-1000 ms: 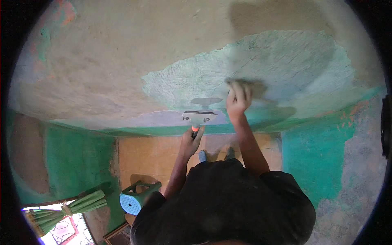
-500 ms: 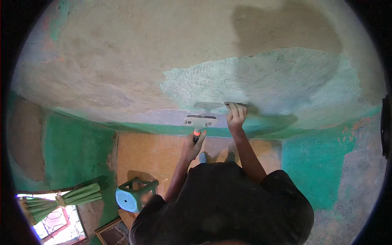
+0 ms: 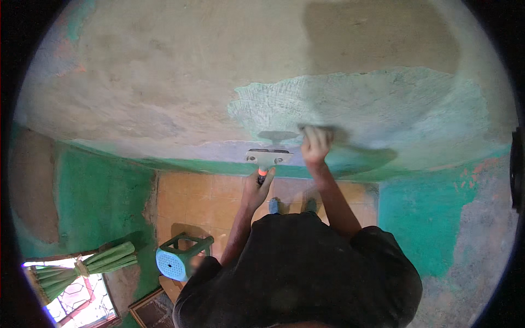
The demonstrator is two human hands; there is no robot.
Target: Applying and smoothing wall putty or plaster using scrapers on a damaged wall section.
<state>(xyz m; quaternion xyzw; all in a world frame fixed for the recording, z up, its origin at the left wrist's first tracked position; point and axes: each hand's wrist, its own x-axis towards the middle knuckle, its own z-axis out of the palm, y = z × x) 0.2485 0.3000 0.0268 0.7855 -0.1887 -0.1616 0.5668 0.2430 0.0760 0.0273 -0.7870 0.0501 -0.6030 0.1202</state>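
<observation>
My left hand (image 3: 255, 188) is closed around the handle of a wide scraper (image 3: 269, 158), which has a pale head, a dark blade edge and an orange-and-black grip. The scraper is held up in front of the wall and casts a shadow on it. My right hand (image 3: 315, 146), smeared by motion, presses a thin dark flat piece (image 3: 303, 128) against the wall. Its fingers cover most of that piece, so I cannot make out its kind. Around it spreads a pale green, rough patch (image 3: 383, 93) with an uneven edge, below bare grey-brown plaster (image 3: 191, 60).
Orange floor tiles (image 3: 186, 194) lie below, with my feet on them. A blue-green plastic stool (image 3: 174, 264) stands at the lower left. Behind it are a framed picture (image 3: 153, 312) and a window with a tied green curtain (image 3: 109, 260). Green side walls (image 3: 418, 224) close in on both sides.
My right hand has moved a little up the wall with the thin dark piece. The scraper in my left hand has shifted slightly up and to the left in view.
</observation>
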